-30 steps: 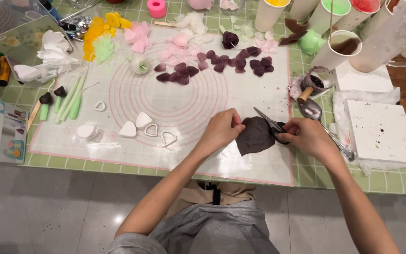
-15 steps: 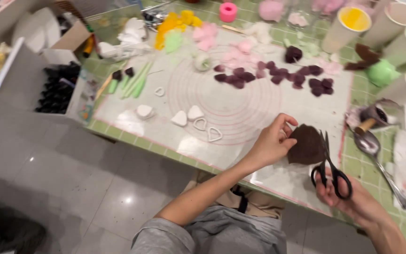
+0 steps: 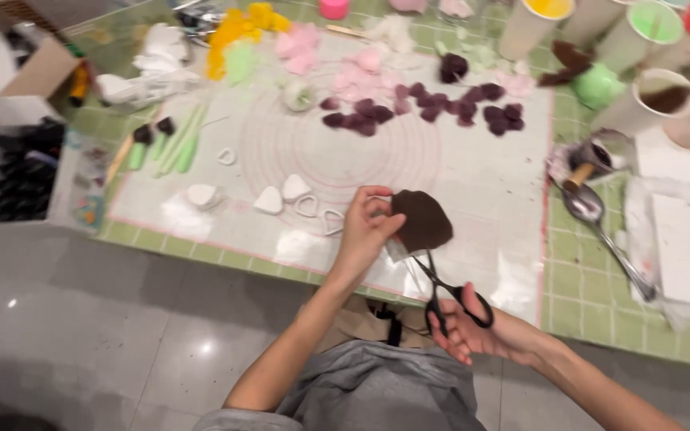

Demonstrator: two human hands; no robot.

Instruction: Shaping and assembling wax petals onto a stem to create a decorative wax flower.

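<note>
Centre frame: left hand [image 3: 363,231] pinches a dark brown sheet [image 3: 420,220] above the pink mat [image 3: 473,172]. Right hand [image 3: 473,334], fingers through black scissors [image 3: 447,289], blades seemingly at the sheet's lower edge.

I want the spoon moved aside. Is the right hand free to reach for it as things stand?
Probably not at once: the right hand has its fingers through the black scissors, cutting the brown piece. The spoon lies uncovered nearby.
</note>
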